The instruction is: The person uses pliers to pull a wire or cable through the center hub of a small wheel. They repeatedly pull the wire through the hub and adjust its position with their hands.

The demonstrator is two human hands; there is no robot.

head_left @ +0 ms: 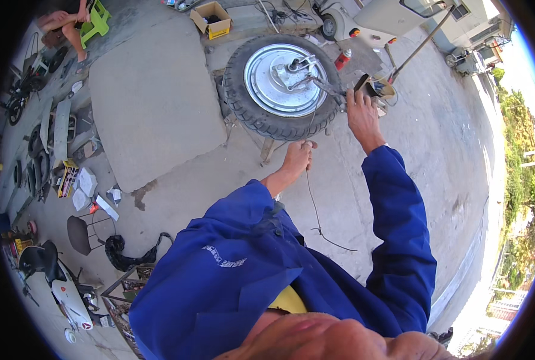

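Observation:
A wheel [282, 90] with a knobby black tyre and a silver hub lies on its side in front of me. My right hand [364, 117] is closed on the handles of metal pliers [328, 86], whose jaws reach to the axle parts at the hub's middle. Over the tyre's near edge, my left hand [298, 156] pinches a thin cable [313, 201]. That cable runs from the hub side across the tyre, through my fingers, and hangs down to a kinked loose end. Whether the jaws grip the cable is too small to tell.
Beyond the wheel stand a red spray can [343, 58] and a cardboard box [211, 21]. A tool container [382, 89] is right of the pliers. A concrete slab [153, 108] lies left. Parts and a scooter [63, 288] fill the far left; a person sits on a green stool [96, 23].

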